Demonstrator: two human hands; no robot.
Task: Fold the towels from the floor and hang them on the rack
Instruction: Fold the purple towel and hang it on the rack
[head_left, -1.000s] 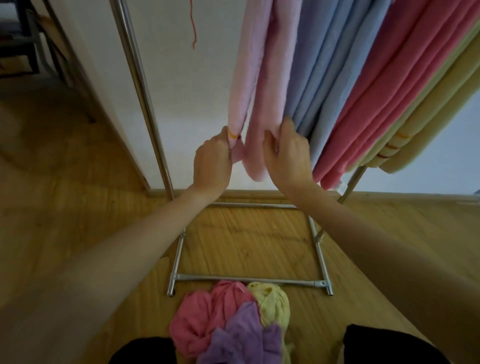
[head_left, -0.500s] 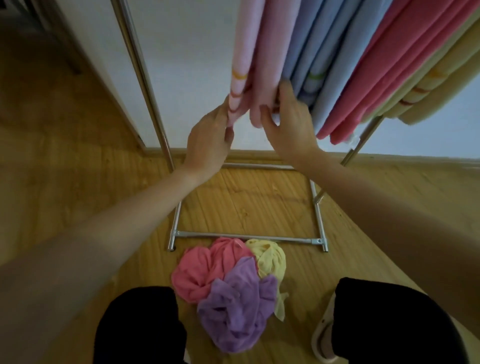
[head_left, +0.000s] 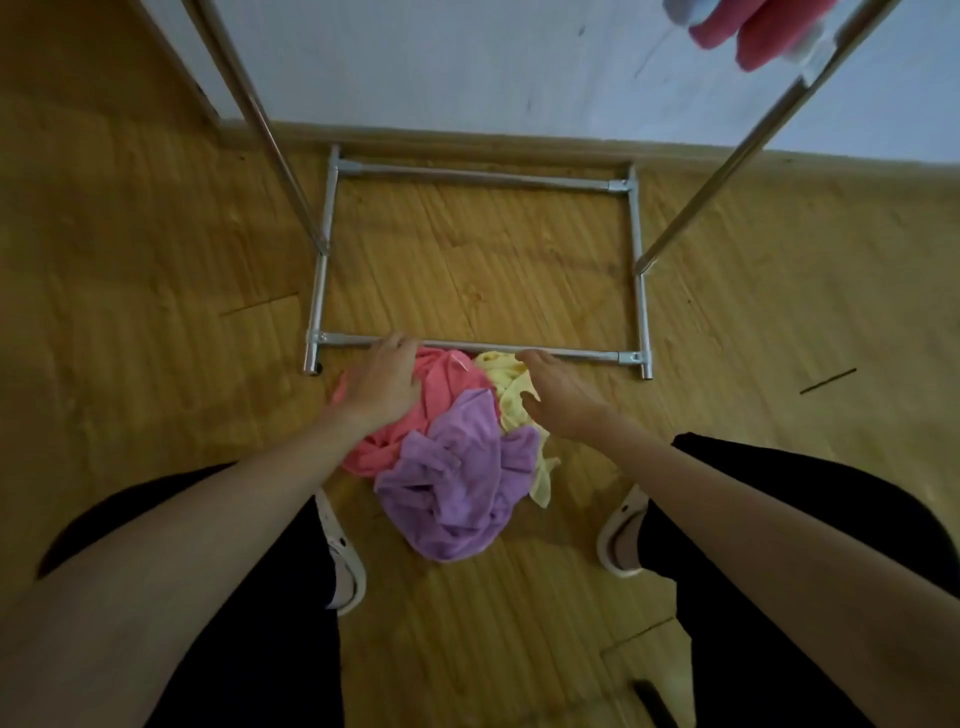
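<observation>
On the wooden floor (head_left: 156, 291), just in front of the rack (head_left: 470, 345), both hands had left the hung towels (head_left: 748, 31) and come down: the left hand (head_left: 382, 382) rested open on the pink towel (head_left: 441, 387), the right hand (head_left: 558, 395) hovered, holding nothing, over the yellow towel (head_left: 506, 387), so the next fold was beginning.
</observation>
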